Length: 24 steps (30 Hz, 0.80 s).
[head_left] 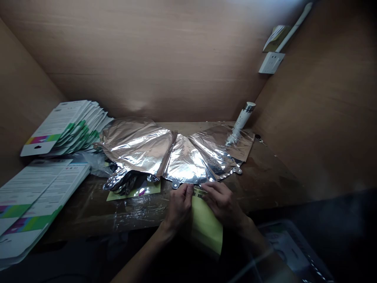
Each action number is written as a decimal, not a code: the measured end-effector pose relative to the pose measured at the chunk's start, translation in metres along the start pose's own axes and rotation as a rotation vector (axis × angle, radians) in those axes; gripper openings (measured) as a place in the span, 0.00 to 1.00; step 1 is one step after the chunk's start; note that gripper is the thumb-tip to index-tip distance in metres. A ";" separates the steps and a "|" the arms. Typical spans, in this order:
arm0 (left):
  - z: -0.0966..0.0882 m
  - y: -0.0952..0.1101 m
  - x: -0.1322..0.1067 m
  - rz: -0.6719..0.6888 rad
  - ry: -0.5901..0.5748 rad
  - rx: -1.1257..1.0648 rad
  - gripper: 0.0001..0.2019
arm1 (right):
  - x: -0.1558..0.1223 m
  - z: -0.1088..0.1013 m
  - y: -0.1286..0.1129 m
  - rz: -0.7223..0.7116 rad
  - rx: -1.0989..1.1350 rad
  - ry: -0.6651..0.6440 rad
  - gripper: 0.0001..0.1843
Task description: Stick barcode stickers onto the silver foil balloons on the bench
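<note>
My left hand (pixel 178 206) and right hand (pixel 222 202) pinch a narrow strip (pixel 199 192) above a yellow card (pixel 206 226), fingertips kept close for steady control, beside foil balloons (pixel 185 165).

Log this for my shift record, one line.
left hand: shiny strip | right hand: same strip | yellow card below | foil balloon beside

Foil balloons (pixel 138 147) across desk (pixel 88 212); card stacks (pixel 64 127) left (two piles); tube (pixel 241 120) on right balloon.
</note>
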<state>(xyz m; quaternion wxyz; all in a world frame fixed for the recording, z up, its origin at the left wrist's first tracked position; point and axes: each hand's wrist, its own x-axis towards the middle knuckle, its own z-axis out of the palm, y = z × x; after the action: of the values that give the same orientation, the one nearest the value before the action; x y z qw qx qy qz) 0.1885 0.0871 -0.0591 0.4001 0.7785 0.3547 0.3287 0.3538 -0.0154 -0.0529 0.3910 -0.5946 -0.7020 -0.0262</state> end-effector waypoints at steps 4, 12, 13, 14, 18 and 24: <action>-0.003 -0.003 0.000 -0.002 0.017 -0.003 0.21 | -0.002 0.006 -0.005 -0.149 -0.158 0.000 0.15; 0.004 -0.015 -0.017 0.485 -0.243 0.253 0.14 | 0.033 -0.026 0.020 0.323 0.333 -0.087 0.09; 0.008 -0.017 -0.021 0.583 -0.311 0.321 0.14 | 0.044 -0.029 0.028 0.337 0.324 -0.205 0.10; 0.012 -0.020 -0.024 0.644 -0.357 0.394 0.13 | 0.055 -0.030 0.036 0.325 0.293 -0.338 0.11; 0.021 -0.025 -0.031 0.678 -0.379 0.545 0.11 | 0.084 -0.019 0.055 0.300 0.075 -0.679 0.10; 0.012 -0.014 -0.027 0.503 -0.319 0.309 0.14 | 0.053 -0.030 0.041 0.480 -0.116 -0.462 0.20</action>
<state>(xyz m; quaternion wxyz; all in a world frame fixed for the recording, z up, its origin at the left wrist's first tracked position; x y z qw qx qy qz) 0.1793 0.0662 -0.0824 0.2342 0.9347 0.1301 0.2336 0.4047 0.0243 -0.0192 0.1823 -0.7544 -0.6094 0.1620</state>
